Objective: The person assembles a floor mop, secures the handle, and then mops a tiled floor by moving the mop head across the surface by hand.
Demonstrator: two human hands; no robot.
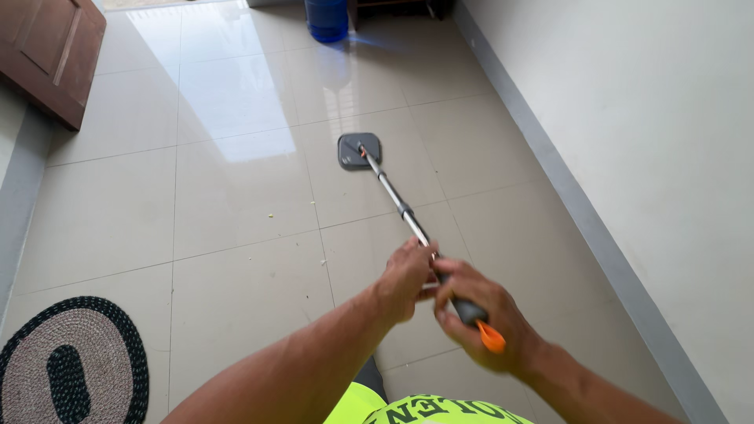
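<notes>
I hold a mop with a silver pole [393, 195] and a flat grey square head [360, 151] that lies on the glossy beige tile floor ahead of me. My left hand [406, 279] grips the pole lower down. My right hand [487, 314] wraps the black grip just below its orange end cap [492, 338]. The pole slants from my hands up and away to the head.
A white wall with a grey skirting [597, 235] runs along the right. A brown wooden door [49, 55] stands open at the top left. A round woven rug [72, 363] lies at the bottom left. A blue water jug [327, 19] stands at the far end.
</notes>
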